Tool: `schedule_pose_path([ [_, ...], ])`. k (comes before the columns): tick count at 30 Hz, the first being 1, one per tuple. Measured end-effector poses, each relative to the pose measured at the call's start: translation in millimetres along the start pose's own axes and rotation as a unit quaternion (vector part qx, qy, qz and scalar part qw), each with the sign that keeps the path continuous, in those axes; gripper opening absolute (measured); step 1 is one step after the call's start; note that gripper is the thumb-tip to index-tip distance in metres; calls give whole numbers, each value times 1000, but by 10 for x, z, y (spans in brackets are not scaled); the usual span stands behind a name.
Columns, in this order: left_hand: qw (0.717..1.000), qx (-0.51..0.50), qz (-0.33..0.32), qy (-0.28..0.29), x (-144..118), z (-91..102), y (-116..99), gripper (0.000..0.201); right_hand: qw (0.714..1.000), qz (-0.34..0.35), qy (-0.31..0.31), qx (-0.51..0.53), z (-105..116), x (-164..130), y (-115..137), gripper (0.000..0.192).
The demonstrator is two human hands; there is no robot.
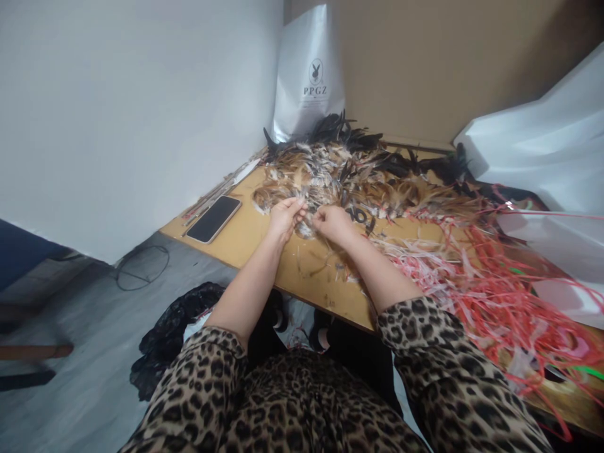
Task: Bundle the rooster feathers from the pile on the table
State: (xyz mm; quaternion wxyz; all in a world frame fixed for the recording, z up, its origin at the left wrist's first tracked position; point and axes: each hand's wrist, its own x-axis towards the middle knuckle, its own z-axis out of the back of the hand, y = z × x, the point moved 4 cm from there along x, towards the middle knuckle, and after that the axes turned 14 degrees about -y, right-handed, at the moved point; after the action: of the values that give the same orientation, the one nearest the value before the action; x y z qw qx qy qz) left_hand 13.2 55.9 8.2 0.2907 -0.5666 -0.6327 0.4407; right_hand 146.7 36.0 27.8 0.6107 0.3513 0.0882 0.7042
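Both hands work at the near edge of a broad heap of brown, tan and black feathers (349,170) spread across a yellow-brown wooden tabletop (255,242). The left hand (285,217) is curled, its fingers pinched on a small tuft of pale and brown feathers (306,217) at the heap's front margin. The right hand (333,223) is likewise closed, knuckles up, gripping the same tuft from the other side; the two hands sit just beside each other, the tuft between them. Exactly how many feathers are held cannot be told.

Both forearms are bare, with leopard-print fabric sleeves (415,333) pushed up to the elbows.

To the right of the hands, a tangle of thin red and pink plastic strips (476,283) covers the table, touching the feather heap along its right side. To the left, a black smartphone (214,218) lies flat, face up, near the table corner, well apart from the hands. Just beyond it lie several thin pale sticks (226,185).

At the back, a white paper bag printed "PPGZ" (309,69) stands upright against the wall, behind the heap. A black plastic bag (174,327) lies crumpled on the grey floor below the table edge.
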Motion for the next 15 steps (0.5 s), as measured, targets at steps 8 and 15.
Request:
schedule_pose_path([
  [8,1000,1,7,-1,0,8,16,13,999,-30,7,-27,-34,-17,-18,9],
  [15,1000,0,13,16,-7,-9,37,16,895,-237,35,376,-53,53,-200,17],
])
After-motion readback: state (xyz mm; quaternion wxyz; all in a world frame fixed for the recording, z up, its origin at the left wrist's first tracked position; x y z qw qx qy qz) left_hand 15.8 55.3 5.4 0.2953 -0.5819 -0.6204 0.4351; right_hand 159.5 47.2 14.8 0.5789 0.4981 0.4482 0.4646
